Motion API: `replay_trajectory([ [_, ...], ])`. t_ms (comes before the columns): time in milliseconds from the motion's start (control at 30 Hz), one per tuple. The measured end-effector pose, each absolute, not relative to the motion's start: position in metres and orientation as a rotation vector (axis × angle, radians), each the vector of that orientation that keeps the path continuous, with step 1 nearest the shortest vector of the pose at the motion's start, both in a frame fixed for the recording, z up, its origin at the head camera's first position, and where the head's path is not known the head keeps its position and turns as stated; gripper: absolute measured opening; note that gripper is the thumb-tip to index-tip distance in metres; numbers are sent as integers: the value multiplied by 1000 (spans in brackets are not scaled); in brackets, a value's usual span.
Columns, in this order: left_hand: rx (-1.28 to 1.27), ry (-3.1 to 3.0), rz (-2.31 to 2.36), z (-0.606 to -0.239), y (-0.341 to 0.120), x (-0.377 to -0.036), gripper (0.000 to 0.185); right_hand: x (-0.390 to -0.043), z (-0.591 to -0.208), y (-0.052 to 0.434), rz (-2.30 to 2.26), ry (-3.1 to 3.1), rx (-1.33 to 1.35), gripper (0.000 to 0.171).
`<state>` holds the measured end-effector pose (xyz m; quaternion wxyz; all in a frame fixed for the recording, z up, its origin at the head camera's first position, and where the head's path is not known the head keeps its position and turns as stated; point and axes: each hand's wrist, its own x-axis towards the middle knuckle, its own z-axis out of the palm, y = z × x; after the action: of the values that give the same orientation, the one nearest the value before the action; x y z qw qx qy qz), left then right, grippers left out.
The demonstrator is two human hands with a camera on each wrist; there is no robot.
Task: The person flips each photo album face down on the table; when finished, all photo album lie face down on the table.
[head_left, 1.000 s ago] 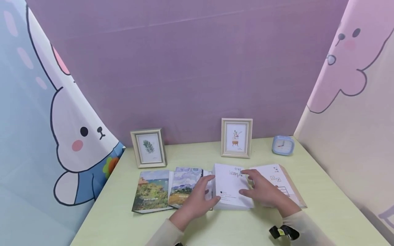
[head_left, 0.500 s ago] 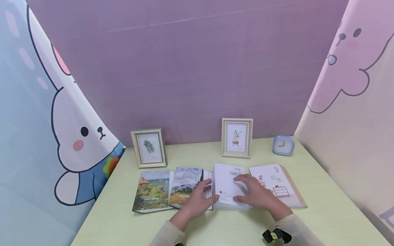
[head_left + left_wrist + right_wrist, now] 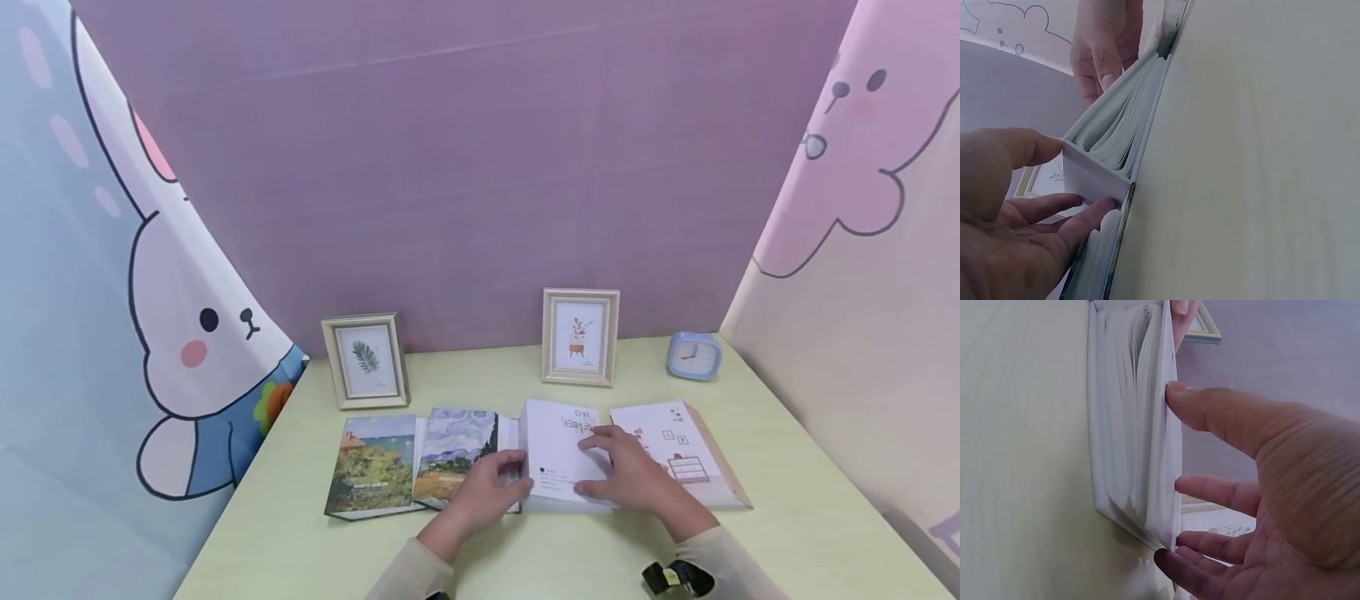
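A thick white photo album (image 3: 551,467) with dark lettering lies between my hands. My left hand (image 3: 483,496) is at its left side. In the left wrist view, the thumb touches the upper edge of the album's spine (image 3: 1094,178), with fairly straight fingers (image 3: 1088,215) lower against it. My right hand (image 3: 626,475) lies over the right part of the cover. In the right wrist view, its thumb (image 3: 1210,409) touches the cover's near edge, and spread fingers reach the cover and its corner. Left of the left hand is a landscape-painting album (image 3: 450,454), partly covered by that hand.
Another painted photo album (image 3: 375,462) lies farthest left. An album with furniture drawings (image 3: 686,462) lies at the right. Behind stand a leaf-print picture frame (image 3: 366,362), a potted-plant picture frame (image 3: 580,337) and a blue clock (image 3: 693,356). A purple cloth backs the table.
My right hand has moved left, from beside the furniture-drawing album onto the white album's cover. My left fingers have come lower, closer to the white album's spine. The albums stay in place.
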<state>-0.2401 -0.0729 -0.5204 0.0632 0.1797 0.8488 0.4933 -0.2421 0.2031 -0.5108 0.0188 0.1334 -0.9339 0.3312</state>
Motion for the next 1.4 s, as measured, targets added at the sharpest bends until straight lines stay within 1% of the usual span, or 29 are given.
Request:
replay_trajectory([
  [167, 539, 2490, 1532, -517, -72, -235, 59, -242, -510, 205, 1032, -2913, 416, 68],
  [567, 557, 2430, 1651, -515, -70, -231, 71, -241, -512, 203, 1078, -2889, 425, 66],
  [900, 546, 2274, 1855, -517, -69, -229, 62, -240, -513, 204, 1160, -2840, 454, 62],
  [1067, 577, 2270, 1877, -516, -69, -230, 63, -241, -513, 205, 1203, -2840, 447, 62],
  [1400, 580, 2182, 1971, -514, -69, -229, 62, -242, -516, 205, 1213, -2786, 530, 62],
])
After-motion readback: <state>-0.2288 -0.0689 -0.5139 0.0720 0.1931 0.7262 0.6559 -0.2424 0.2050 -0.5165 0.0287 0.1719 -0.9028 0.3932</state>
